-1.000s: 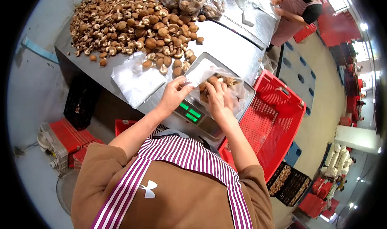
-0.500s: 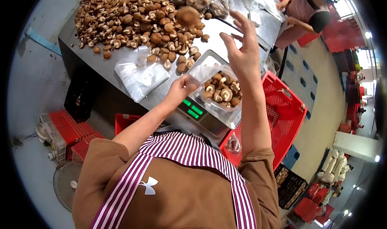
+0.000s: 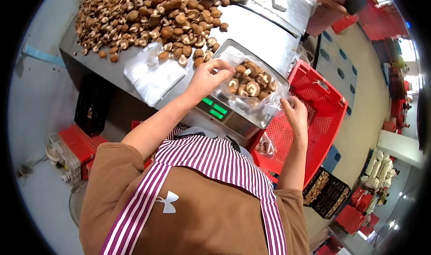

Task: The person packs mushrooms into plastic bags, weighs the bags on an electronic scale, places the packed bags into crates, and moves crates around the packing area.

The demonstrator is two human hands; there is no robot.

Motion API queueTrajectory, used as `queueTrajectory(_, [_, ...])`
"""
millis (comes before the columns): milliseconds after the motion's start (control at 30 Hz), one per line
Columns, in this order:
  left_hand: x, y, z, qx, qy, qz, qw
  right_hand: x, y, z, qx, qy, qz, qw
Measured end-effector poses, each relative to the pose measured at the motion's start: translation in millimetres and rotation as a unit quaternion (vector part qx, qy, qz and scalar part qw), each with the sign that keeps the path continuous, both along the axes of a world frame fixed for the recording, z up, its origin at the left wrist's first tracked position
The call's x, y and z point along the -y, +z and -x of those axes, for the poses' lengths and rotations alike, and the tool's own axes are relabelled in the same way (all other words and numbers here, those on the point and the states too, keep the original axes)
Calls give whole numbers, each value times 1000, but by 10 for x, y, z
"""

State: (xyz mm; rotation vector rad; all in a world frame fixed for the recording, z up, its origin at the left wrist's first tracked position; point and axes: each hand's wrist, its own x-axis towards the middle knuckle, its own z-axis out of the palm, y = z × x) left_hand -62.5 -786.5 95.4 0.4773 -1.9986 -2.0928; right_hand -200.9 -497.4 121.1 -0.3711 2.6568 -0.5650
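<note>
My left hand (image 3: 209,80) pinches plastic bag (image 3: 245,103) by left rim; right hand (image 3: 294,113) pinches opposite corner near tray (image 3: 262,119) edge. Red crate (image 3: 331,136) right of tray; tabletop (image 3: 260,38) stretches beyond.

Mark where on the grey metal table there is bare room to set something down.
Bare: the stretch of table beyond the silver rectangular weighing tray, right of the brown mushroom heap; also the left front strip between heap, white plastic bags and edge. Crowded: the tray, holding a translucent plastic bag of mushrooms between the left hand and right hand.
</note>
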Motion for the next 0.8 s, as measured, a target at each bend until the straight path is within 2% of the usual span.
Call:
queueTrajectory(33, [-32, 138, 50, -12, -10, -42, 999, -20, 47, -14, -6, -10, 2, 1000])
queueTrajectory(67, [-48, 275, 97, -42, -29, -97, 994, 10, 128, -52, 39, -35, 225, 973])
queueTrajectory(100, [-67, 427, 122, -68, -48, -154, 985, 59, 227, -111, 82, -55, 437, 894])
queueTrajectory(133, [-102, 642, 116, -90, -68, -163, 980, 165, 412, -207, 50, -39, 503, 862])
queueTrajectory(233, [-200, 993, 113, -131, -102, -190, 968, 416, 771, -445, 48, -24, 559, 827])
queueTrajectory(300, [-205, 948, 159, -124, -106, -195, 967, 481, 668, -405, 23, -6, 546, 837])
queueTrajectory(367, [-170, 771, 206, -27, -111, -172, 978, 430, 598, -389, 118, -35, 526, 842])
queueTrajectory(400, [-215, 722, 184, -16, -111, -190, 975, 444, 600, -439, 126, -18, 548, 827])
queueTrajectory(433, [-256, 734, 166, -13, -127, -200, 972, 467, 581, -469, 164, -14, 568, 806])
queueTrajectory(633, [-508, 746, 117, 29, -283, -202, 937, 722, 569, -357, 180, 35, 566, 804])
queueTrajectory(700, [-486, 867, 116, 44, -292, -219, 930, 642, 404, -226, 261, 91, 469, 838])
queueTrajectory(733, [-384, 725, 154, 21, -280, -178, 943, 659, 279, -256, 194, 81, 503, 839])
queueTrajectory(767, [-237, 643, 222, -3, -267, -136, 954, 617, 262, -237, 192, 80, 504, 838])
queueTrajectory(800, [-101, 597, 274, 18, -228, -94, 969, 538, 264, -193, 149, 98, 411, 894])
